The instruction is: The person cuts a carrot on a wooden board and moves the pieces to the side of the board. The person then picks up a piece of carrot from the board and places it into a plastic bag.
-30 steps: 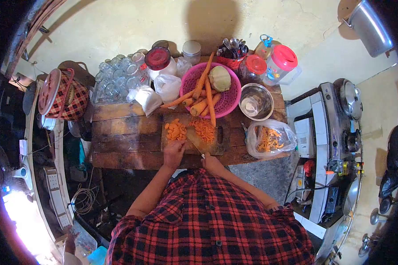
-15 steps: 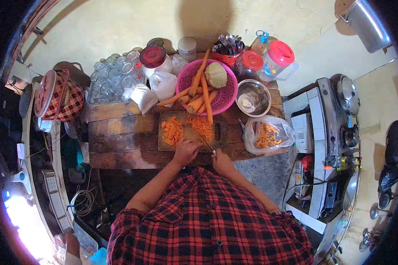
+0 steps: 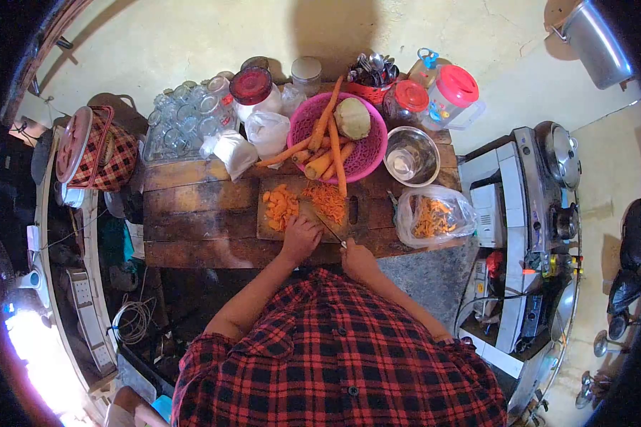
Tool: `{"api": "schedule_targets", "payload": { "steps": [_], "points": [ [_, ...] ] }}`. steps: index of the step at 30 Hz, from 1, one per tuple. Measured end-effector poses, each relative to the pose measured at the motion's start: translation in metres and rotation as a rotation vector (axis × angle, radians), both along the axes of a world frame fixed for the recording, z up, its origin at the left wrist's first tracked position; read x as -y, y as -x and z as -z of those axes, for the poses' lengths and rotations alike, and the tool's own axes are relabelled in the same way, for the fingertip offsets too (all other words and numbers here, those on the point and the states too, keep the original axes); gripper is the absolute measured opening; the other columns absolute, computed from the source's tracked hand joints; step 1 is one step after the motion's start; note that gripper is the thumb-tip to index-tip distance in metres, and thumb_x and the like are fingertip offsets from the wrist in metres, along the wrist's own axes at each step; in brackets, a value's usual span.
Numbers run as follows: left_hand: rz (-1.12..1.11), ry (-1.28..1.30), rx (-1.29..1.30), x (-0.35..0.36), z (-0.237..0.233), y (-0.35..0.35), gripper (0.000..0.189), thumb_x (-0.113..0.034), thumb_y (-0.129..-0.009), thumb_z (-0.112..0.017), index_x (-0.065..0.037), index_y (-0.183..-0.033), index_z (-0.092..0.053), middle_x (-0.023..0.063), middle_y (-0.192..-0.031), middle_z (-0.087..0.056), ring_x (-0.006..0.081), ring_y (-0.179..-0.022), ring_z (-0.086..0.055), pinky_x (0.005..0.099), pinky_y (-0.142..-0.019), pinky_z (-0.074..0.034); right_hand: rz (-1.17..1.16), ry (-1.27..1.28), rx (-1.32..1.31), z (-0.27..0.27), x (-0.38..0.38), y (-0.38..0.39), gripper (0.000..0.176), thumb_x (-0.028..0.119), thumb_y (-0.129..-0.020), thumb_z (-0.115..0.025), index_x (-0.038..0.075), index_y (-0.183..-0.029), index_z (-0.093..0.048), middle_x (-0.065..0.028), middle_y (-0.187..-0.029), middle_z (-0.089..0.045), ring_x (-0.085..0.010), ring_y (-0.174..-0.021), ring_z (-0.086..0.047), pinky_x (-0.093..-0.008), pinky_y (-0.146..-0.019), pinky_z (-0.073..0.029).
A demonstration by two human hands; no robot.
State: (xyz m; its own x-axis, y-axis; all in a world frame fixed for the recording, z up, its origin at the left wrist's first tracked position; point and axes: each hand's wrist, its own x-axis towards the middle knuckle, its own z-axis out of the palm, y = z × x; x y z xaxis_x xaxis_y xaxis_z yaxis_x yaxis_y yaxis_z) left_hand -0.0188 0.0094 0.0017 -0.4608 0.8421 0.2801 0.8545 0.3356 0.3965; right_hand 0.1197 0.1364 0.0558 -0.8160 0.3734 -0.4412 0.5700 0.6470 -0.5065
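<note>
My right hand [image 3: 360, 260] is closed around the handle of a knife [image 3: 330, 230], its blade slanting up and left over a wooden cutting board [image 3: 354, 207]. Close to the blade, my left hand [image 3: 302, 238] rests on the board with curled fingers; what lies under them is hidden. Carrot slices [image 3: 280, 205] are heaped at the board's left side. Beside them lies a pile of thin carrot strips [image 3: 326, 201]. Behind the board stands a pink basket [image 3: 379, 146] with whole carrots [image 3: 337, 160] and a cut cabbage [image 3: 352, 118]; one carrot's tip reaches over the strips.
Right of the board sit a steel bowl [image 3: 431, 171] and a plastic bag [image 3: 463, 222] holding orange pieces. Glass jars [image 3: 185, 117], white bags [image 3: 235, 153] and lidded containers [image 3: 252, 87] line the back. A stove [image 3: 525, 164] stands at right. Another person's limb [image 3: 132, 406] shows lower left.
My left hand has shifted slightly up over the board, while the right keeps the knife in nearly the same place. The other person's limb at lower left has moved.
</note>
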Motion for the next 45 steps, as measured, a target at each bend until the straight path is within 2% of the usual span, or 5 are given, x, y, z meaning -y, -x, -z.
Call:
{"api": "schedule_targets", "payload": {
  "steps": [5,11,14,21,45],
  "points": [
    [0.011,0.026,-0.069,-0.001,0.004,-0.001,0.014,-0.017,-0.071,-0.066,-0.01,-0.083,-0.067,0.0008,-0.088,-0.063,0.0187,-0.092,-0.053,0.0401,-0.086,-0.036,-0.009,-0.026,0.075,-0.004,0.0,-0.002,0.027,0.023,-0.09,-0.042,-0.003,-0.098,-0.043,-0.0288,-0.075,-0.059,-0.0444,-0.075,-0.059,-0.0543,-0.065,-0.046],
    [0.047,0.026,-0.08,0.004,0.015,-0.002,0.016,-0.017,-0.071,-0.065,-0.01,-0.085,-0.066,0.0012,-0.093,-0.062,0.0198,-0.096,-0.052,0.0435,-0.09,-0.033,0.004,-0.106,0.03,0.052,0.012,0.0,0.029,0.025,-0.09,-0.042,-0.002,-0.1,-0.043,-0.0278,-0.075,-0.06,-0.0429,-0.073,-0.06,-0.053,-0.065,-0.047],
    [0.071,0.037,-0.082,0.008,0.006,-0.006,0.018,-0.018,-0.071,-0.064,-0.01,-0.088,-0.065,0.0016,-0.099,-0.06,0.0205,-0.1,-0.051,0.046,-0.09,-0.032,-0.038,-0.09,0.051,0.023,0.003,0.017,0.03,0.027,-0.09,-0.042,-0.002,-0.101,-0.042,-0.0274,-0.076,-0.06,-0.0431,-0.073,-0.06,-0.0525,-0.064,-0.047],
    [0.08,0.093,-0.096,0.01,-0.003,-0.007,0.024,-0.02,-0.073,-0.063,-0.009,-0.095,-0.065,0.002,-0.099,-0.058,0.0218,-0.098,-0.049,0.049,-0.09,-0.032,0.026,-0.026,0.11,0.028,0.007,0.002,0.029,0.027,-0.09,-0.043,0.0,-0.101,-0.043,-0.0269,-0.081,-0.061,-0.0437,-0.079,-0.06,-0.0524,-0.067,-0.047],
    [0.085,0.146,-0.084,0.019,-0.003,-0.006,0.035,-0.011,-0.067,-0.058,-0.015,-0.101,-0.065,-0.0034,-0.111,-0.055,0.0219,-0.102,-0.048,0.0568,-0.091,-0.027,0.013,-0.081,0.071,0.043,0.012,0.011,0.031,0.024,-0.089,-0.046,-0.004,-0.102,-0.043,-0.0267,-0.074,-0.06,-0.0423,-0.072,-0.061,-0.0503,-0.064,-0.049]
  ]
}}
